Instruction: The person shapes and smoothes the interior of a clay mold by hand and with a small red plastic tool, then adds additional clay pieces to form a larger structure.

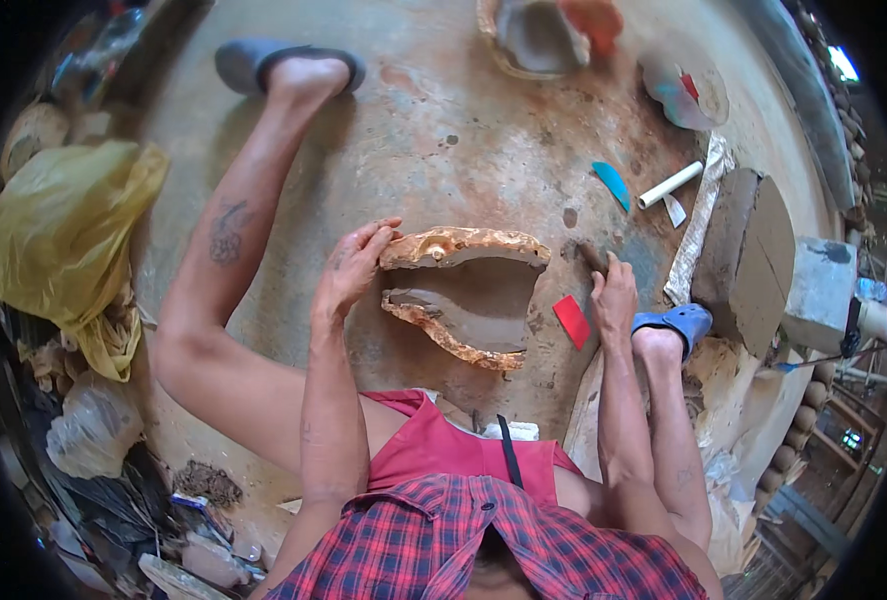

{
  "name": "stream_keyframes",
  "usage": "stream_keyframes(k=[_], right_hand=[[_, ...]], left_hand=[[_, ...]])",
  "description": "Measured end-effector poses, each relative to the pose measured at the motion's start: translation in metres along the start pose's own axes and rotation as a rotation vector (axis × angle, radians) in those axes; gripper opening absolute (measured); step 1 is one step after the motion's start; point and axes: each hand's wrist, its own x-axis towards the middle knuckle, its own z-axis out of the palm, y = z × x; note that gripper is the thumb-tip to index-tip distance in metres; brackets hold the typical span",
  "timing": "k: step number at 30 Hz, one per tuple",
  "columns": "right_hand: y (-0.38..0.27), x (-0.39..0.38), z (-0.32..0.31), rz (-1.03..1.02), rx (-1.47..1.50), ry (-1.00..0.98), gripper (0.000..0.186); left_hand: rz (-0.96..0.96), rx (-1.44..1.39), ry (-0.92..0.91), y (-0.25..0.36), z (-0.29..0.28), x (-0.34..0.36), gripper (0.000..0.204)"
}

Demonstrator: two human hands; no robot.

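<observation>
Two bare hands work around one hollow shell [468, 240]: left hand [356, 268] at its left end, fingers close together by the rim, firmness of hold unclear; right hand [617, 297] off it, fingers curled at a brown clay lump [591, 257] — pinched or just touched, cannot tell. Shell lies between both sets of fingers, nearer the left. Handling call: light left fingers, pads flat, as the ragged rim could chip. Edges: red card [571, 321] just bodyward of the right fingertips, teal card [611, 186] and white tube [670, 185] beyond them, clay block [745, 262] to their right. Most room — ahead of the left fingertips, toward the second shell [511, 62].
</observation>
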Motion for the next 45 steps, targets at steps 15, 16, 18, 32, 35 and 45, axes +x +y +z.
stream_keyframes(k=[15, 16, 18, 32, 35, 45], right_hand=[[-0.237, 0.034, -0.065, -0.115, 1.056, -0.348, 0.033], [-0.245, 0.035, -0.056, -0.116, 1.051, -0.354, 0.033], [-0.256, 0.037, -0.039, -0.117, 1.039, -0.424, 0.036], [-0.261, 0.040, -0.007, -0.196, 0.827, -0.385, 0.030], [-0.257, 0.039, -0.003, -0.182, 0.821, -0.372, 0.030], [-0.234, 0.019, -0.024, -0.063, 0.928, -0.267, 0.038]], left_hand=[[0.073, 0.082, -0.323, 0.007, -0.006, 0.000, 0.076], [0.083, 0.105, -0.343, 0.007, -0.006, 0.002, 0.080], [0.088, 0.122, -0.361, 0.004, -0.005, 0.007, 0.085], [-0.035, 0.145, -0.253, 0.005, 0.017, 0.017, 0.070], [-0.046, 0.176, -0.157, 0.011, 0.020, 0.014, 0.059], [-0.109, 0.093, -0.150, 0.007, 0.018, 0.021, 0.053]])
